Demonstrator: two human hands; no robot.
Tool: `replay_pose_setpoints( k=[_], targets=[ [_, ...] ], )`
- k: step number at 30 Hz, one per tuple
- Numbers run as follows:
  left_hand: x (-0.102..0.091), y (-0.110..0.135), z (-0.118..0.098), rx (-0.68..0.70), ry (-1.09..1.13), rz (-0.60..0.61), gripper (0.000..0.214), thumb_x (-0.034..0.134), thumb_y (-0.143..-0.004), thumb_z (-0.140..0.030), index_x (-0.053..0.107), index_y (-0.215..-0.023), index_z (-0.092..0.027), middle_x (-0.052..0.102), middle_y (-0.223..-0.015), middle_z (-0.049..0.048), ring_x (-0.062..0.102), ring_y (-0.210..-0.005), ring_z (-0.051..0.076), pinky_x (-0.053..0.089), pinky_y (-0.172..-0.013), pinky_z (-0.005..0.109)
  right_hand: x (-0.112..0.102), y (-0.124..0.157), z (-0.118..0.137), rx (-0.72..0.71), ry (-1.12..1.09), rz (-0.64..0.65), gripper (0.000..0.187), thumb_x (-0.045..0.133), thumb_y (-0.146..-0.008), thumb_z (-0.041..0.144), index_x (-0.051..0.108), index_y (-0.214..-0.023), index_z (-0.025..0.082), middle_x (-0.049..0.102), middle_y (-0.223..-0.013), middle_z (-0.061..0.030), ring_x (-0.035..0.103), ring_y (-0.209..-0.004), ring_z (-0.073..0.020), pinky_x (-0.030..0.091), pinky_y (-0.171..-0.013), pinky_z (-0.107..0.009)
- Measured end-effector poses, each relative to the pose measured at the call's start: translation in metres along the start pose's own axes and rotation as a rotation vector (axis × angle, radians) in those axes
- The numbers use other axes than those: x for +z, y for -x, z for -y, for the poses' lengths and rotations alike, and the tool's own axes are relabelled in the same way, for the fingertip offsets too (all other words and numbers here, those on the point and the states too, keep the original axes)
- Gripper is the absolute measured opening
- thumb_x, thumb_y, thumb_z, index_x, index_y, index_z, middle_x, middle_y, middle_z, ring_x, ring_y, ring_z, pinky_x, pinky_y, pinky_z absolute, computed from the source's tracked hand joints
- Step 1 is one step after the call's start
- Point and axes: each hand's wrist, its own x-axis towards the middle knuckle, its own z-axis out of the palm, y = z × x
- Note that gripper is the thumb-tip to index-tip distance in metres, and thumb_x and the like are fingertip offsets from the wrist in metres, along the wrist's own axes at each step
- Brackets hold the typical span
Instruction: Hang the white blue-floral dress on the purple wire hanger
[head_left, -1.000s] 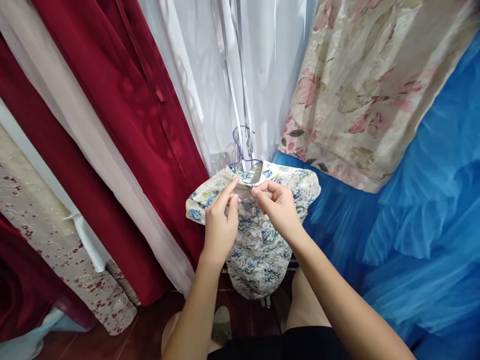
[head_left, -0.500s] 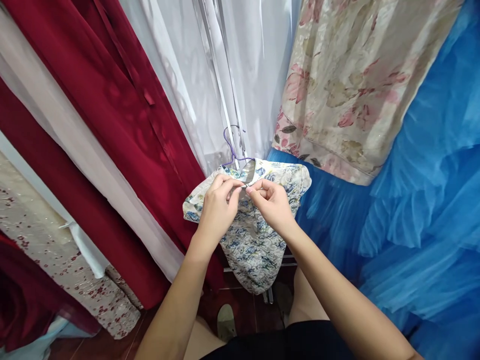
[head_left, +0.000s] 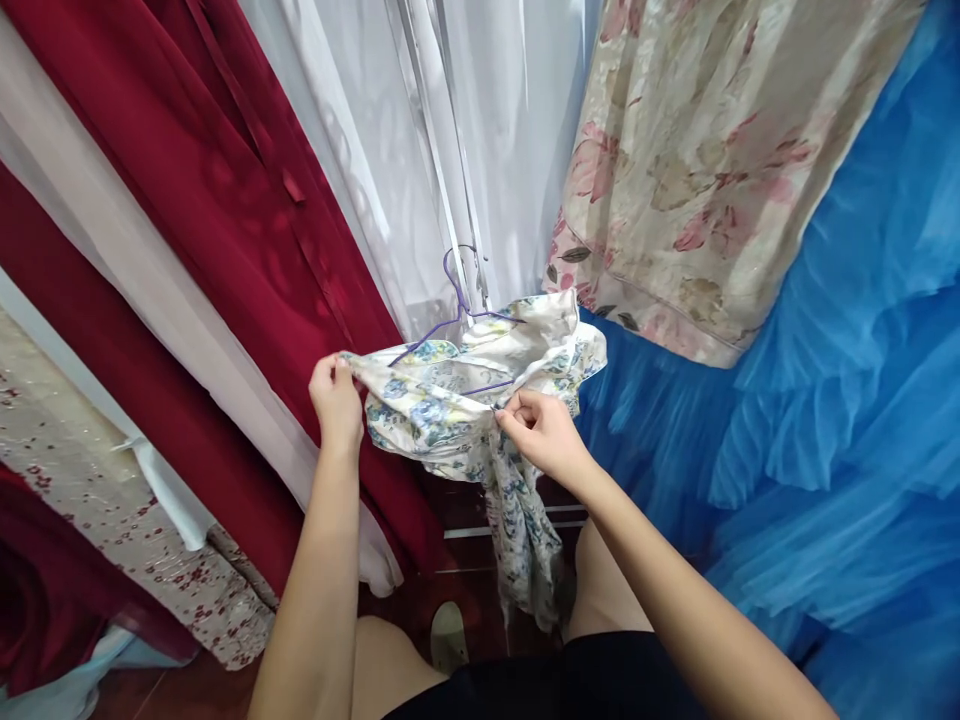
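A white blouse (head_left: 431,405) with a blue and yellow floral print hangs at the centre, its neck opening pulled wide. Inside that opening shows a purple wire hanger (head_left: 426,335), whose hook rises in front of white fabric. My left hand (head_left: 336,400) is closed on the blouse's left shoulder edge, stretching it outward. At the front of the neckline, my right hand (head_left: 538,425) pinches the cloth between thumb and fingers. The lower part of the blouse dangles in a bunched, narrow strip below my right hand.
Long dark red dresses (head_left: 225,230) hang on the left, near a beaded cream dress (head_left: 157,530). White gowns (head_left: 360,130) hang behind the hanger. A pink floral dress (head_left: 690,180) and blue tulle (head_left: 825,450) fill the right. Red tiled floor (head_left: 412,610) lies below.
My left hand has let go at the neckline's middle and moved left to the shoulder edge. The neck opening has spread, exposing more hanger. My right hand stays at the front neckline.
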Motion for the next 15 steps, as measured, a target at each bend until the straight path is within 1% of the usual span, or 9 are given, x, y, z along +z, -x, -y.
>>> replay_pose_setpoints(
  k=[1,2,3,5,7,9,11,13,15],
  targets=[
    [-0.004,0.000,0.017,-0.143,0.086,-0.033,0.011,0.056,-0.088,-0.025,0.056,-0.081,-0.016,0.056,-0.077,-0.0018,0.055,-0.070,0.011,0.045,-0.070,0.024,0.002,0.004,0.004,0.004,-0.008,0.004,0.020,0.060,-0.083,0.029,0.051,-0.067,0.021,0.049,-0.051,0.0056,0.044,-0.047,-0.0110,0.032,-0.052,-0.024],
    [-0.006,0.004,0.033,-0.231,0.130,-0.049,0.013,0.058,-0.085,-0.024,0.053,-0.077,-0.016,0.054,-0.073,-0.0027,0.053,-0.066,0.011,0.044,-0.068,0.023,0.005,0.007,0.008,0.008,-0.015,0.005,0.020,0.060,-0.083,0.028,0.050,-0.066,0.021,0.048,-0.051,0.0059,0.044,-0.048,-0.0107,0.032,-0.052,-0.023],
    [-0.007,0.011,0.047,-0.292,0.156,-0.059,0.015,0.060,-0.082,-0.024,0.052,-0.073,-0.016,0.053,-0.069,-0.0034,0.052,-0.063,0.010,0.043,-0.067,0.023,0.008,0.011,0.010,0.016,-0.023,0.006,0.020,0.060,-0.082,0.026,0.050,-0.066,0.021,0.047,-0.050,0.0062,0.043,-0.047,-0.0105,0.031,-0.052,-0.023],
    [-0.006,0.031,0.073,-0.344,0.158,-0.063,0.016,0.062,-0.077,-0.025,0.051,-0.070,-0.016,0.052,-0.065,-0.0038,0.050,-0.060,0.009,0.042,-0.066,0.022,0.013,0.019,0.009,0.041,-0.057,0.007,0.020,0.059,-0.082,0.025,0.049,-0.066,0.021,0.046,-0.050,0.0067,0.042,-0.047,-0.0100,0.031,-0.051,-0.023],
    [-0.004,0.055,0.091,-0.394,0.168,-0.060,0.017,0.064,-0.075,-0.028,0.053,-0.071,-0.016,0.055,-0.066,-0.0030,0.052,-0.061,0.010,0.043,-0.067,0.024,0.016,0.027,0.003,0.085,-0.127,-0.010,0.021,0.059,-0.082,0.027,0.048,-0.066,0.021,0.043,-0.049,0.0074,0.039,-0.046,-0.0094,0.028,-0.050,-0.023],
    [-0.001,0.079,0.103,-0.438,0.172,-0.037,0.019,0.066,-0.073,-0.032,0.055,-0.073,-0.016,0.058,-0.069,-0.0015,0.055,-0.064,0.012,0.044,-0.069,0.026,0.014,0.036,-0.009,0.142,-0.221,-0.065,0.024,0.060,-0.083,0.031,0.047,-0.066,0.021,0.039,-0.048,0.0085,0.034,-0.044,-0.0086,0.024,-0.047,-0.023],
    [0.001,0.099,0.109,-0.471,0.164,0.005,0.023,0.067,-0.073,-0.036,0.057,-0.077,-0.016,0.060,-0.072,-0.0001,0.057,-0.067,0.014,0.046,-0.070,0.027,0.009,0.045,-0.024,0.206,-0.300,-0.154,0.026,0.061,-0.083,0.037,0.049,-0.067,0.021,0.035,-0.047,0.0097,0.027,-0.044,-0.0079,0.019,-0.046,-0.023],
    [0.002,0.116,0.110,-0.492,0.147,0.054,0.025,0.067,-0.075,-0.039,0.059,-0.083,-0.016,0.062,-0.075,0.0007,0.058,-0.069,0.015,0.046,-0.069,0.027,0.004,0.053,-0.039,0.267,-0.353,-0.255,0.027,0.064,-0.082,0.040,0.052,-0.069,0.020,0.033,-0.047,0.0101,0.024,-0.044,-0.0078,0.017,-0.046,-0.023],
    [0.002,0.129,0.108,-0.503,0.130,0.105,0.028,0.065,-0.078,-0.040,0.061,-0.091,-0.017,0.065,-0.081,0.0020,0.060,-0.071,0.015,0.048,-0.068,0.027,0.001,0.060,-0.051,0.318,-0.404,-0.353,0.027,0.066,-0.080,0.041,0.054,-0.069,0.019,0.035,-0.048,0.0095,0.025,-0.046,-0.0079,0.018,-0.046,-0.023]
  ],
)
